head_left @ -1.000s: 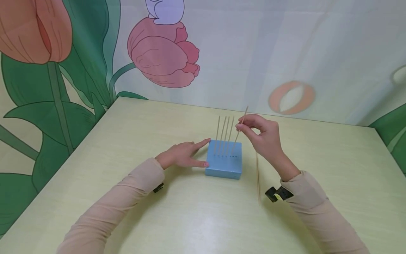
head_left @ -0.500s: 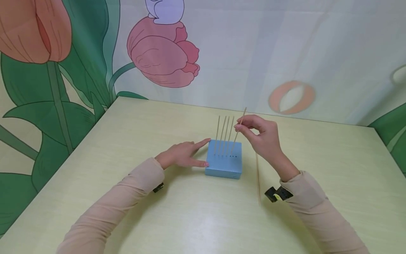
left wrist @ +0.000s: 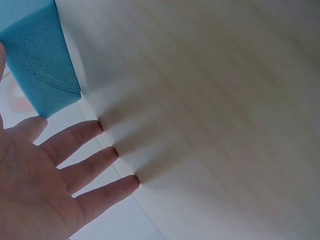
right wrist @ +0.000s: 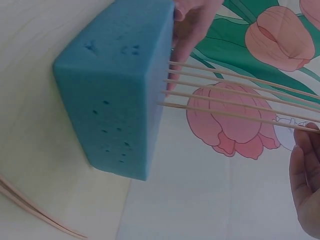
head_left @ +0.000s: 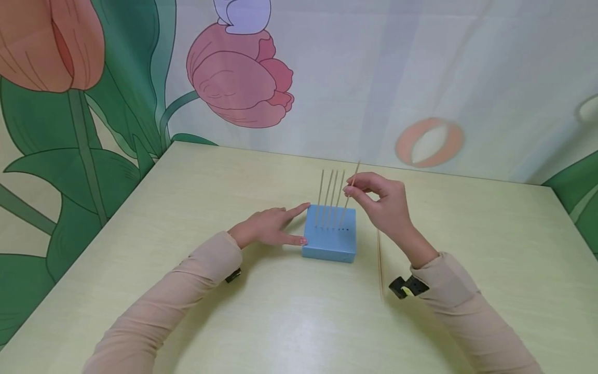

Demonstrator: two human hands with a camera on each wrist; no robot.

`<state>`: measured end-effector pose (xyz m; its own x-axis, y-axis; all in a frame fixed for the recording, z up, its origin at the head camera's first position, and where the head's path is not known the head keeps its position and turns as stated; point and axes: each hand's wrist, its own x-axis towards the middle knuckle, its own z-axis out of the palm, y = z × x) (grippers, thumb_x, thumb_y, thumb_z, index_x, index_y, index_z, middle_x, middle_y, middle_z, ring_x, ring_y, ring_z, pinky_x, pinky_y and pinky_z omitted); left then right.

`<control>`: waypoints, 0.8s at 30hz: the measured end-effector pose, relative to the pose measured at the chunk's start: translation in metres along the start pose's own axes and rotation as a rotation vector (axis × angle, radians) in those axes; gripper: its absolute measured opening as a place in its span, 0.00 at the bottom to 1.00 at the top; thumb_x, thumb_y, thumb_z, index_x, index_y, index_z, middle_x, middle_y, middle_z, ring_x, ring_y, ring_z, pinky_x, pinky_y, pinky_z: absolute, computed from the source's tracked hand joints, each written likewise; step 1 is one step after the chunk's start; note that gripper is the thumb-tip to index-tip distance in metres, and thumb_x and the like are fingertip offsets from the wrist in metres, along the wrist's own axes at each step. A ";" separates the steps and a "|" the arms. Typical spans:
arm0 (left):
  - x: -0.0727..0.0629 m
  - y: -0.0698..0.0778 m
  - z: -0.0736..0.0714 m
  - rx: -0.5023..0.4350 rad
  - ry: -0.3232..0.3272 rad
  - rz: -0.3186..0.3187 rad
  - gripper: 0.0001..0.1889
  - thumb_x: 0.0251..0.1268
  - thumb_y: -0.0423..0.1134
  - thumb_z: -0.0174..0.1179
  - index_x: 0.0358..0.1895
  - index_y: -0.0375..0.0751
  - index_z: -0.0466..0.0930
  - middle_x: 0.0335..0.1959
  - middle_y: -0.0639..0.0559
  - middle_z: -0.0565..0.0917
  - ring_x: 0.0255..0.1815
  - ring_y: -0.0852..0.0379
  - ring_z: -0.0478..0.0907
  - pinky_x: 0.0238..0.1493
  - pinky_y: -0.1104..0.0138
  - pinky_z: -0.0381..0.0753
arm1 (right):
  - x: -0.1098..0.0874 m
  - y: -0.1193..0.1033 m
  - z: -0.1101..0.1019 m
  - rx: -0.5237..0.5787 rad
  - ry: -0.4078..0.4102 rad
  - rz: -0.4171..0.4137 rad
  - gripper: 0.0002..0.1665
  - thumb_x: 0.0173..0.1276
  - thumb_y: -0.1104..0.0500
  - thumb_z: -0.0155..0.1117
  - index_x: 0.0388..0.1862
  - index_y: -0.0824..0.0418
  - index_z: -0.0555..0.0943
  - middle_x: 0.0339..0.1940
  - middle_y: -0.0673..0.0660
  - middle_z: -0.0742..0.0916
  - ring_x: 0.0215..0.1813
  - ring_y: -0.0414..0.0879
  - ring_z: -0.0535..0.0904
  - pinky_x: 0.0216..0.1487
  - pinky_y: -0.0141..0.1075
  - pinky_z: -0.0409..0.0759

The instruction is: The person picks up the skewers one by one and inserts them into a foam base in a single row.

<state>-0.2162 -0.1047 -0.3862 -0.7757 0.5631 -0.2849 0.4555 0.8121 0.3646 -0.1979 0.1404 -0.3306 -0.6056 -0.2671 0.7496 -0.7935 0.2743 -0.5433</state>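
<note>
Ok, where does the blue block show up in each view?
Head: the blue block sits slightly right of and below centre.
Left wrist: the blue block is in the upper left corner, cut off by the frame.
Right wrist: the blue block is large, left of centre, reaching the top edge.
Shared landmark: the left hand, touching it.

Backdrop (head_left: pixel 336 78): seen behind tabletop (head_left: pixel 289 332)'s far edge
Pink flower (head_left: pixel 233 78): printed above far edge
Leaves (head_left: pixel 56 161): printed beyond left edge
</note>
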 end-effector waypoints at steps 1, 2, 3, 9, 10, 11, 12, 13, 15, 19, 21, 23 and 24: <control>0.000 0.000 0.000 0.000 0.000 -0.002 0.46 0.54 0.68 0.51 0.73 0.61 0.39 0.64 0.42 0.66 0.66 0.41 0.58 0.57 0.46 0.63 | -0.002 0.001 0.001 -0.007 -0.004 0.010 0.06 0.52 0.75 0.66 0.30 0.70 0.81 0.24 0.59 0.85 0.28 0.35 0.80 0.35 0.26 0.76; 0.000 0.000 0.000 -0.001 -0.001 -0.004 0.46 0.53 0.69 0.51 0.72 0.61 0.39 0.64 0.42 0.66 0.66 0.42 0.58 0.57 0.46 0.63 | -0.004 0.002 0.002 -0.014 -0.008 0.019 0.06 0.52 0.74 0.66 0.30 0.69 0.81 0.24 0.59 0.85 0.28 0.36 0.80 0.35 0.26 0.76; 0.000 0.000 0.000 -0.002 -0.001 -0.006 0.46 0.53 0.69 0.51 0.72 0.61 0.39 0.64 0.42 0.66 0.66 0.42 0.58 0.56 0.46 0.62 | -0.006 0.003 0.003 -0.021 -0.014 0.027 0.05 0.52 0.73 0.66 0.30 0.69 0.81 0.24 0.58 0.85 0.27 0.38 0.80 0.36 0.26 0.75; 0.000 0.000 0.000 -0.002 -0.003 -0.008 0.46 0.53 0.69 0.51 0.72 0.62 0.38 0.64 0.42 0.66 0.66 0.42 0.58 0.56 0.46 0.63 | -0.013 0.005 0.008 -0.043 -0.020 0.044 0.05 0.52 0.72 0.67 0.29 0.68 0.81 0.24 0.56 0.85 0.25 0.45 0.81 0.36 0.25 0.75; 0.000 0.000 0.000 -0.002 -0.004 -0.008 0.46 0.53 0.69 0.51 0.72 0.62 0.38 0.64 0.42 0.66 0.66 0.42 0.58 0.56 0.46 0.63 | -0.013 0.005 0.008 -0.042 -0.017 0.044 0.05 0.52 0.72 0.67 0.29 0.68 0.81 0.24 0.56 0.85 0.25 0.45 0.81 0.36 0.25 0.75; 0.000 0.000 0.000 -0.001 -0.004 -0.008 0.46 0.53 0.69 0.51 0.72 0.62 0.38 0.64 0.42 0.66 0.66 0.42 0.58 0.56 0.46 0.63 | -0.013 0.004 0.008 -0.043 -0.015 0.044 0.05 0.53 0.72 0.67 0.29 0.68 0.81 0.24 0.56 0.85 0.25 0.45 0.81 0.36 0.25 0.75; 0.000 0.000 0.000 -0.001 -0.004 -0.009 0.46 0.53 0.69 0.51 0.72 0.62 0.38 0.64 0.42 0.66 0.66 0.42 0.58 0.56 0.46 0.63 | -0.013 0.004 0.008 -0.042 -0.015 0.046 0.05 0.53 0.72 0.67 0.29 0.68 0.81 0.24 0.57 0.85 0.25 0.45 0.81 0.36 0.25 0.75; 0.000 0.000 0.000 -0.002 -0.005 -0.010 0.46 0.53 0.69 0.51 0.72 0.62 0.38 0.64 0.42 0.66 0.66 0.42 0.58 0.56 0.46 0.63 | -0.012 0.004 0.008 -0.038 -0.019 0.051 0.05 0.53 0.72 0.67 0.29 0.68 0.81 0.24 0.57 0.85 0.26 0.45 0.81 0.36 0.25 0.75; 0.000 0.000 0.000 -0.002 -0.005 -0.008 0.46 0.54 0.69 0.51 0.72 0.62 0.38 0.64 0.42 0.66 0.66 0.41 0.58 0.57 0.46 0.62 | -0.013 0.004 0.007 -0.036 -0.033 0.065 0.05 0.53 0.72 0.66 0.30 0.68 0.81 0.25 0.57 0.85 0.26 0.46 0.81 0.35 0.25 0.75; 0.000 0.001 0.000 -0.004 -0.006 -0.001 0.46 0.54 0.68 0.51 0.73 0.60 0.38 0.64 0.41 0.65 0.66 0.41 0.58 0.56 0.46 0.62 | -0.016 0.007 0.001 -0.052 -0.069 0.091 0.10 0.52 0.72 0.67 0.35 0.68 0.80 0.27 0.57 0.86 0.28 0.47 0.81 0.35 0.24 0.75; 0.000 0.001 -0.001 -0.004 -0.008 0.002 0.46 0.54 0.68 0.51 0.73 0.61 0.38 0.63 0.40 0.67 0.66 0.41 0.58 0.56 0.46 0.63 | -0.020 0.010 -0.004 -0.063 -0.081 0.105 0.13 0.51 0.72 0.68 0.37 0.68 0.80 0.28 0.58 0.86 0.28 0.48 0.81 0.34 0.24 0.75; 0.000 0.001 -0.001 -0.004 -0.009 0.001 0.46 0.54 0.68 0.51 0.73 0.61 0.38 0.63 0.40 0.67 0.66 0.41 0.58 0.56 0.46 0.64 | -0.023 0.014 -0.009 -0.076 -0.090 0.126 0.14 0.50 0.71 0.69 0.38 0.68 0.80 0.29 0.58 0.86 0.28 0.48 0.81 0.34 0.24 0.74; -0.001 0.001 -0.001 -0.003 -0.008 0.001 0.46 0.54 0.68 0.51 0.72 0.61 0.38 0.63 0.40 0.67 0.66 0.41 0.58 0.55 0.46 0.64 | -0.025 0.016 -0.012 -0.086 -0.096 0.140 0.14 0.51 0.71 0.69 0.39 0.68 0.80 0.29 0.58 0.86 0.28 0.48 0.81 0.34 0.24 0.74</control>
<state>-0.2157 -0.1042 -0.3847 -0.7717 0.5650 -0.2918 0.4549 0.8111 0.3675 -0.1950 0.1623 -0.3538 -0.7160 -0.3064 0.6273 -0.6955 0.3916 -0.6025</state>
